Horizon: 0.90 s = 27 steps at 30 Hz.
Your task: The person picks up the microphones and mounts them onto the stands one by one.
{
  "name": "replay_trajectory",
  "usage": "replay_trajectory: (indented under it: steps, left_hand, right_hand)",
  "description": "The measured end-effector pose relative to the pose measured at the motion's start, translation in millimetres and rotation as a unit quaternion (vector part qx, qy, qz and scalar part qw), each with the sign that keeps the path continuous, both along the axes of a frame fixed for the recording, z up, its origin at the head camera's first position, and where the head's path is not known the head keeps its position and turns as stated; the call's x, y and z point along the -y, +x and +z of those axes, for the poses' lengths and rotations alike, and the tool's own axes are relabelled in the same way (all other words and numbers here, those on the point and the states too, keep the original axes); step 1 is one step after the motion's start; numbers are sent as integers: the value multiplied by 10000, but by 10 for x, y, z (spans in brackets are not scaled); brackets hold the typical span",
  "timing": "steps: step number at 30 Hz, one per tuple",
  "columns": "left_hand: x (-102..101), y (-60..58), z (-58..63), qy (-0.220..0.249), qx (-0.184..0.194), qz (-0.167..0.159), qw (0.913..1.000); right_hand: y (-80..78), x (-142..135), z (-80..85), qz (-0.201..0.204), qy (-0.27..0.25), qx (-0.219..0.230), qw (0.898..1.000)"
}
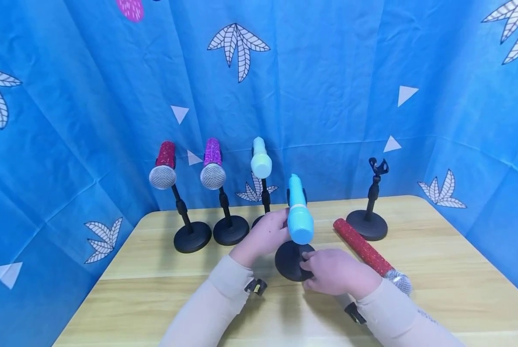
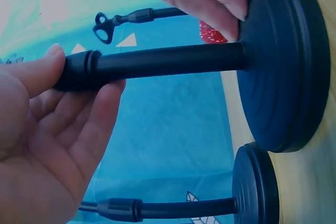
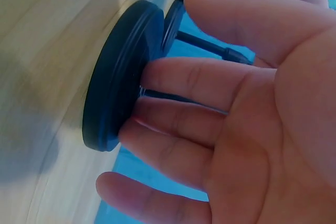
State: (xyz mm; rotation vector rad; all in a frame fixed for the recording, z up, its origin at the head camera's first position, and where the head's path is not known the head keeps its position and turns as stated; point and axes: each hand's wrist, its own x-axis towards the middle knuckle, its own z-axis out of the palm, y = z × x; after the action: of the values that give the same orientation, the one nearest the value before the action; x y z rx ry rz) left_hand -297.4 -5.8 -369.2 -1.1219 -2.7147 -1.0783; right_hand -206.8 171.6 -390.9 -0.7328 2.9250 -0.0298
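A light blue microphone sits in the clip of a black microphone stand, its head tilted down towards me. With thumb and fingers curled round the collar of the stand's pole, my left hand grips it. My right hand touches the round base with the tips of fairly straight fingers, the thumb standing clear of it. Whether the base rests fully on the table I cannot tell. Beside my right hand lies a red glittery microphone with a silver head, partly covered by the wrist.
Behind on the left stand a red microphone, a purple microphone and a pale blue microphone, each on a black stand. A stand with a bare clip is at the right rear. Blue cloth hangs behind the wooden table.
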Motion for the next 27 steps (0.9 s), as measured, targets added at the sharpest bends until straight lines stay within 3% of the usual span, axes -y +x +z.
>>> replay_trajectory:
  steps: [5,7,9,14,17,21,27]
  left_hand:
    - [-105,36,-31,-39,-241,679,9974]
    - [-102,26,-42,-16,-260,654,9975]
    - [-63,14,-39,92,-98,440,9989]
    - [104,-22,10,450,607,-700,9947]
    - [175,-52,36,550,732,-973,9910]
    - [177,-66,43,563,711,-650,9938]
    - [53,1,35,522,612,165,9966]
  right_hand:
    - [8,7,-18,-60,-18,68,10000]
    - [1,4,-21,-96,-23,93,9999]
    - [-6,0,-24,-106,-33,96,9999]
    - [-6,-6,-41,17,-31,45,10000]
    - [0,-6,-39,35,-17,39,10000]
    - [5,-7,-22,16,2,20,10000]
    - [-7,-4,-1,19,30,-28,10000]
